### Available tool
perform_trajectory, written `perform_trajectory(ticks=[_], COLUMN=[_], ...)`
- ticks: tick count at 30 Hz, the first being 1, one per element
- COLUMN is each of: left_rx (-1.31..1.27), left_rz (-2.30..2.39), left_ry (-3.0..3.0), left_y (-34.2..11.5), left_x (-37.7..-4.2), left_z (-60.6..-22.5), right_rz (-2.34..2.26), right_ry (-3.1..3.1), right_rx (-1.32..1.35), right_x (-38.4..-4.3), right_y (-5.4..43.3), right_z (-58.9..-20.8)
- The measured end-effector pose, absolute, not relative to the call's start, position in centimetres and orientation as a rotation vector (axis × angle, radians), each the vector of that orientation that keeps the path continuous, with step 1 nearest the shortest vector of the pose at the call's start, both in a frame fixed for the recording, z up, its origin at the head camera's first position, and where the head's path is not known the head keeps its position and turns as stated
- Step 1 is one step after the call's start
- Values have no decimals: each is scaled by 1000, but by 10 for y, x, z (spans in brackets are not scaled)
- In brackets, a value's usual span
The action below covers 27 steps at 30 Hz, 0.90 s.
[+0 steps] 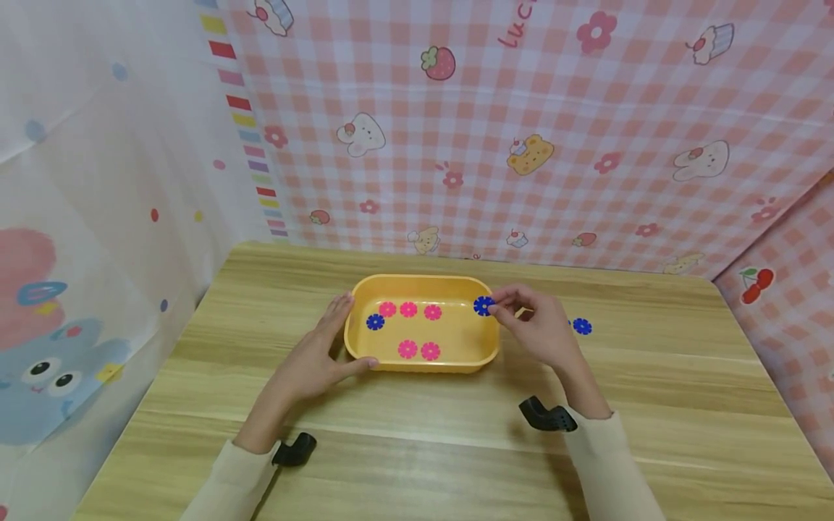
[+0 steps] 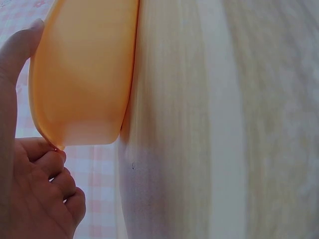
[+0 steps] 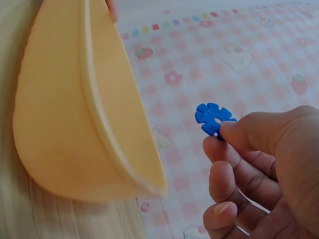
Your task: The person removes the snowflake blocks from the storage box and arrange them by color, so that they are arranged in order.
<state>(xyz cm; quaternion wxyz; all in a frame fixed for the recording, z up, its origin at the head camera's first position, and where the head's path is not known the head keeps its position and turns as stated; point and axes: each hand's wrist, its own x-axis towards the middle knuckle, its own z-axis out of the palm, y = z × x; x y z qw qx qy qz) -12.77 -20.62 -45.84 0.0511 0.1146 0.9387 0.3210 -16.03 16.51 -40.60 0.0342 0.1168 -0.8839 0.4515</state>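
A yellow plastic tray (image 1: 456,367) sits on the wooden table. My left hand (image 1: 314,359) holds its left end, fingers at the left rim and thumb on the near rim; in the left wrist view, the left hand (image 2: 42,186) spans the tray's end (image 2: 82,74). Between right thumb and index finger, my right hand (image 1: 537,325) pinches a blue snowflake disc (image 1: 483,306) over the tray's right end. The right wrist view shows this notched blue disc (image 3: 213,118) above rim height. Several pink snowflake discs (image 1: 408,309) and one blue disc (image 1: 375,322) lie inside the tray.
On the table beyond my right wrist lies another blue disc (image 1: 583,326), with part of one more beside it, mostly hidden by the hand. A pink checked cloth (image 1: 482,195) hangs behind the table (image 1: 417,441). Black wrist mounts (image 1: 296,450) stick out from both sleeves.
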Motion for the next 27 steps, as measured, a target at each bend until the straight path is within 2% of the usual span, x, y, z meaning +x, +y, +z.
perform_trajectory(ticks=[16,27], left_rx=[347,353], left_rz=[970,974], left_ry=[2853,2853], left_y=[-206,-206], left_x=[-127,-128], left_z=[-459,-459], right_rz=[1296,1317], right_ry=[-2731,-2702], right_rx=[178,152], right_x=[-161,-164], right_y=[209,238], right_z=[-411,-423])
